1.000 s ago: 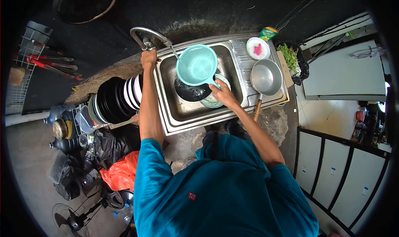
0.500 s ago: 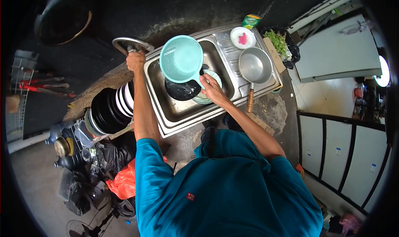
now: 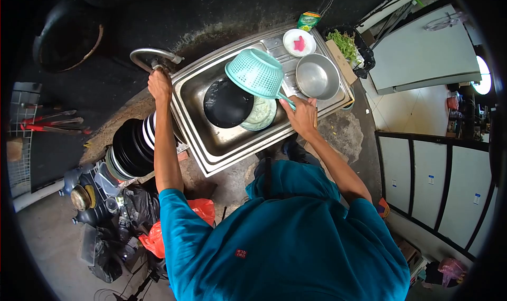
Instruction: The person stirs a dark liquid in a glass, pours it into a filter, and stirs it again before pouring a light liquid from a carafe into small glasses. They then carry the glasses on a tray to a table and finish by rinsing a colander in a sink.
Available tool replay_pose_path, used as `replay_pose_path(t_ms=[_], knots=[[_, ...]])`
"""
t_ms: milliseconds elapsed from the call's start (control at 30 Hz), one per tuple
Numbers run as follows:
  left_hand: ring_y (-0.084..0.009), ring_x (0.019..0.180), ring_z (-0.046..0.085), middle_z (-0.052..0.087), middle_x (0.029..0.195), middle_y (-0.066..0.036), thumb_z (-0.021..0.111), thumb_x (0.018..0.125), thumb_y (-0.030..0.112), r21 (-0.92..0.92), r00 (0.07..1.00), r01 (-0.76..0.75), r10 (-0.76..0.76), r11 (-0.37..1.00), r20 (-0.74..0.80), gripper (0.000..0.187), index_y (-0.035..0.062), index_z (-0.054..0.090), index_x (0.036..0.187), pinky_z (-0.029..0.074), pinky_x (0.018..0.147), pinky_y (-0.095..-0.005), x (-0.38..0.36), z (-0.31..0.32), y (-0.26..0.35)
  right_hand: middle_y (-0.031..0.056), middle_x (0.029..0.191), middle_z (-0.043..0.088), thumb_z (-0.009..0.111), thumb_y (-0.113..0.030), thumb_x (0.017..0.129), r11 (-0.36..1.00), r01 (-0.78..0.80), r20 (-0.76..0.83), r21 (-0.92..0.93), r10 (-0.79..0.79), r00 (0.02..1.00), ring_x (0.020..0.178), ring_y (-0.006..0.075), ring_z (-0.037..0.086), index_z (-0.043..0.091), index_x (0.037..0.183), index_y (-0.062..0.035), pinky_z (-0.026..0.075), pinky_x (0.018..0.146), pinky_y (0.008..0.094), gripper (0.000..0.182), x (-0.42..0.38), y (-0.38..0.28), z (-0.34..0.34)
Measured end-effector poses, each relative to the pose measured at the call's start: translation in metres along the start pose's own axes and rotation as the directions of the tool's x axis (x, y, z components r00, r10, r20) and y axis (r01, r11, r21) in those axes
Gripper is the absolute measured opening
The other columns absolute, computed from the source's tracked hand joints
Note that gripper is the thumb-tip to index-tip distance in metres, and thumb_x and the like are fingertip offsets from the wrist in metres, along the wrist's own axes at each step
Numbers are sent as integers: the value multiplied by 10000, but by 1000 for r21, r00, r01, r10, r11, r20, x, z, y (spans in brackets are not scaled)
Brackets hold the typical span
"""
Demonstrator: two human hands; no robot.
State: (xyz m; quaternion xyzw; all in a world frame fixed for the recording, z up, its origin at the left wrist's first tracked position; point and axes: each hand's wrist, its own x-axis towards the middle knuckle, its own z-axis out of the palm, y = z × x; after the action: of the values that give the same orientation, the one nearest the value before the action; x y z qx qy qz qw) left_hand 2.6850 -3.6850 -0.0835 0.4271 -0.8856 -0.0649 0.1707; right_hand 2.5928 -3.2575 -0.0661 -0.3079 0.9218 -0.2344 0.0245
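My left hand (image 3: 160,84) is closed on the base of the curved metal faucet (image 3: 153,53) at the sink's left. In my right hand (image 3: 303,116) is the handle of a light green strainer (image 3: 257,74), tilted with its perforated underside toward me. The strainer hangs over the right part of the sink basin (image 3: 214,145). Below it in the basin lie a round black pan or plate (image 3: 227,104) and a pale green plate (image 3: 262,114). A metal saucepan (image 3: 317,76) rests on the drainboard, its handle mostly hidden by my right hand.
A white bowl with a pink item (image 3: 298,43) and a green packet (image 3: 308,20) are at the sink's back right. Leafy greens (image 3: 346,47) lie in a black bag beyond. Stacked plates (image 3: 132,148), black bags (image 3: 141,201) and a red bag (image 3: 154,240) are at the left.
The strainer has moved right and turned over from showing its inside to showing its perforated outside. The black item in the basin is now uncovered. My left hand stays at the faucet.
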Motion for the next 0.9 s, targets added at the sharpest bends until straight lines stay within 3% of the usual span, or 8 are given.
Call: replay_pose_path(t_ms=[67,233,367,600,700,800,833,900], knots=[[-395,846,676,670,886,-259,561,908,187,-143,962,-220,191,965,-194,237,-17,683,917,535,738,-464,-3,0,-14,179,806,670,541,-432,938,998,-15,-73,69,20,997,765,334,587,655,911,-34,330,839,400,416,-5,5,4],[-394,820,679,651,862,-292,527,960,185,-583,989,-28,-61,812,-133,257,0,674,1061,519,674,-435,-9,28,-29,178,803,661,544,-440,934,955,-223,50,196,217,975,793,381,574,646,903,-36,414,775,482,418,-23,4,23],[-437,782,653,642,816,-293,516,963,205,-347,981,-73,5,935,-193,271,-5,681,1014,503,645,-475,-3,39,-18,219,717,644,527,-403,944,939,-275,18,208,277,961,726,445,585,633,914,-26,437,769,495,392,-33,9,39],[-432,806,658,649,834,-294,523,955,223,-446,978,-46,-49,894,-201,298,-13,686,1038,505,672,-464,-5,44,13,270,745,621,492,-399,955,858,-414,59,304,416,907,779,475,599,638,951,-28,455,682,522,398,-41,2,35],[-392,869,679,658,873,-313,562,935,217,-523,989,42,-111,851,-101,496,-79,462,1321,507,748,-437,-25,23,30,274,740,613,504,-398,954,863,-376,-22,339,406,914,744,464,605,645,936,-15,454,682,502,409,-46,8,36],[-410,1072,614,577,1149,-367,596,908,180,-493,969,-34,-92,870,-229,655,-72,293,1431,471,893,-421,-52,32,28,193,651,600,529,-392,954,728,-381,79,571,413,907,625,318,596,646,899,18,443,634,418,429,-41,16,33],[-421,1179,538,472,1328,-344,583,914,154,-582,977,77,-178,809,-118,639,-72,289,1434,426,979,-409,-65,31,31,126,642,569,537,-391,954,612,-436,165,660,448,879,615,228,538,647,880,25,416,609,367,437,-43,14,25],[-394,1190,529,461,1363,-311,579,924,167,-675,983,75,-169,734,-74,619,-72,309,1427,412,1008,-394,-98,24,43,-21,653,470,562,-377,956,413,-438,242,799,446,862,625,62,392,648,847,17,335,547,260,418,-42,10,10]])
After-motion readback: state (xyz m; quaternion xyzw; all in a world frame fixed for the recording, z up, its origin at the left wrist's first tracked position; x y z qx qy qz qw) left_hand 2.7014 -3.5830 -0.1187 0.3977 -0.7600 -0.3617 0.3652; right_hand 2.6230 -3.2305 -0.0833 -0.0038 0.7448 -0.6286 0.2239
